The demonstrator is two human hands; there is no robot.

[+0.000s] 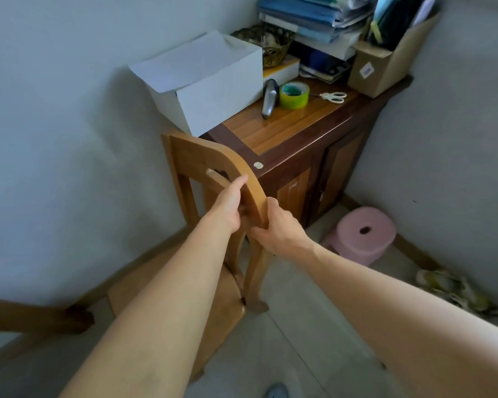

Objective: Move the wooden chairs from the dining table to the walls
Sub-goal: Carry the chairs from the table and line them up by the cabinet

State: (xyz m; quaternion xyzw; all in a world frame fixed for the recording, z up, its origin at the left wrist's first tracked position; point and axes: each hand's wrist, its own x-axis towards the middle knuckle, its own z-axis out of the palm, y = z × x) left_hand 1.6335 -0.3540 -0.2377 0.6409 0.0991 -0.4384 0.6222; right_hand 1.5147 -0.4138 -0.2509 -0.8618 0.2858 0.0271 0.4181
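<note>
Grasp on one wooden chair [196,156]: left hand [230,205] and right hand [276,228] both clench its top rail. One table [293,130] bears one tape roll [294,95] and one pair of scissors [334,96]; the box label [365,70] is unreadable.

Pale walls [55,110] meet in a corner, plain and evenly lit with soft shadows. The floor [314,326] has light tiles and a wooden skirting [411,246]. A dark wooden cabinet [299,130] stands in the corner, carrying a white box [213,90], stacked folders [308,12], a cardboard box [385,67], a tape roll [294,95] and scissors [334,96]. A pink stool [362,234] sits on the floor beside it.
</note>
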